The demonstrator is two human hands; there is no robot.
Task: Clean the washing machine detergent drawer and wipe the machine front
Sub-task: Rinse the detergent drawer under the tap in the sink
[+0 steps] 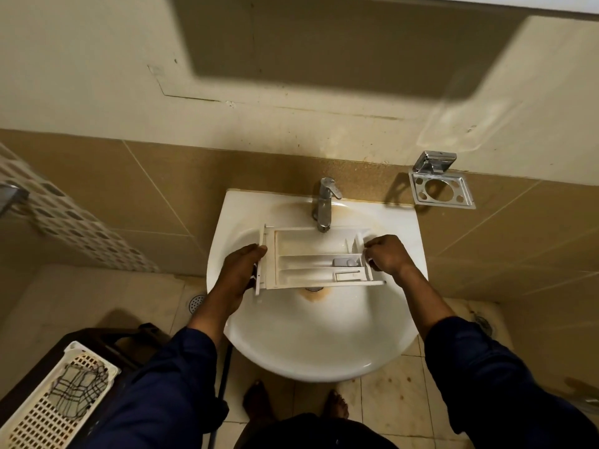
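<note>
From the head view, the detergent drawer [319, 259] is held level over the white sink [311, 332], right under the faucet [325, 204], compartments facing up. The left hand [241, 268] grips the drawer's front panel end, fingers [257, 252] wrapped around it. The right hand [387, 256] holds the opposite end, its fingers curled in and pinching the edge. A perforated basket [61, 400] sits low on the left.

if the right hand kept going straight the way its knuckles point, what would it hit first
The right hand points leftward at the detergent drawer, which it already grips at the end; beyond that, likely the left hand.
</note>
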